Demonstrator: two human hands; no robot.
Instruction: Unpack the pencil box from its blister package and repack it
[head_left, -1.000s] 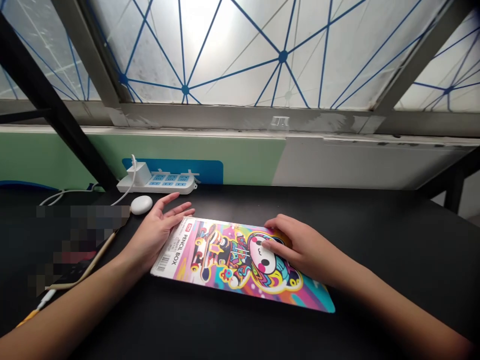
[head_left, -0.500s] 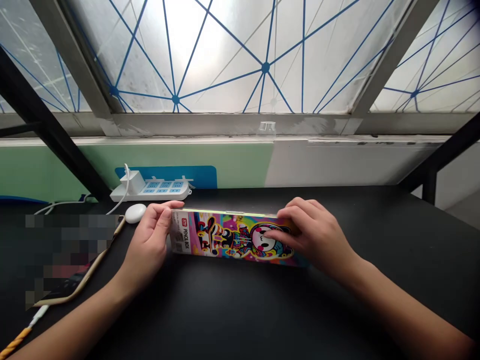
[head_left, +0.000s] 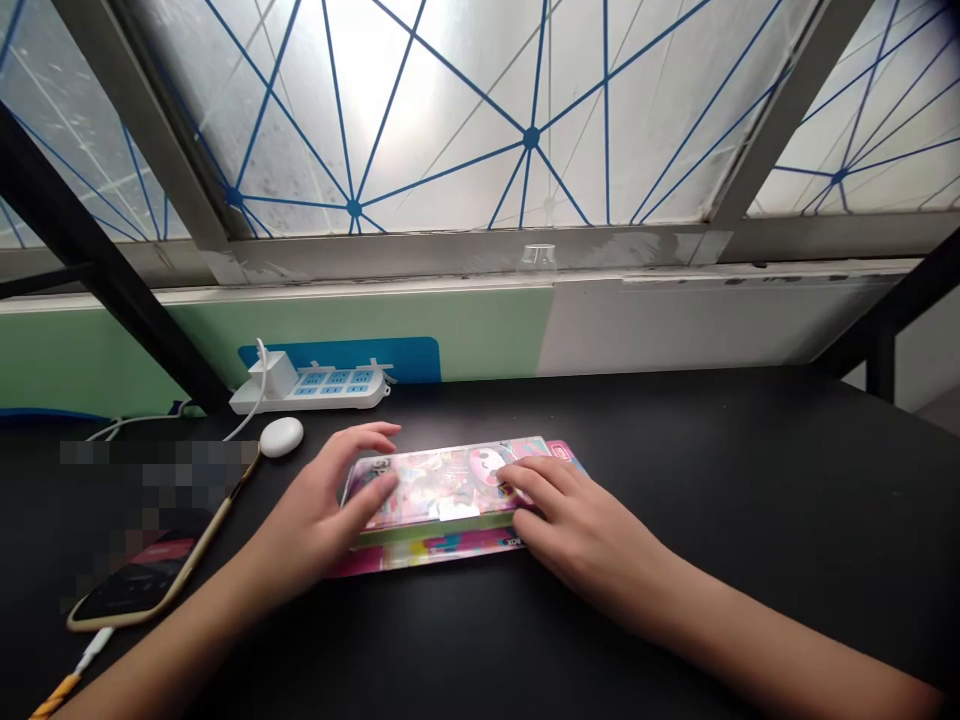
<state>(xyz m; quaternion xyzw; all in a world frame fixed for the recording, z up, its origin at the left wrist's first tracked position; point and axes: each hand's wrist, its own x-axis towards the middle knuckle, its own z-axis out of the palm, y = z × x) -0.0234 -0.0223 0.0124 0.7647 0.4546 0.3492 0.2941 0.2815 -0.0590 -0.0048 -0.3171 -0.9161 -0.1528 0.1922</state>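
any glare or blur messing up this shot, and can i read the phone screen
Head view: the frosted window is the brightest area, nearly white in places; head view: the printed box looks pale and washed out on top, probably from glare; head view: blocky pixelation covers much of the phone, so its screen can't be read.

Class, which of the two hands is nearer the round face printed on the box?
The right hand: its fingers reach the printed face. The left hand, held open, is at the box's left end.
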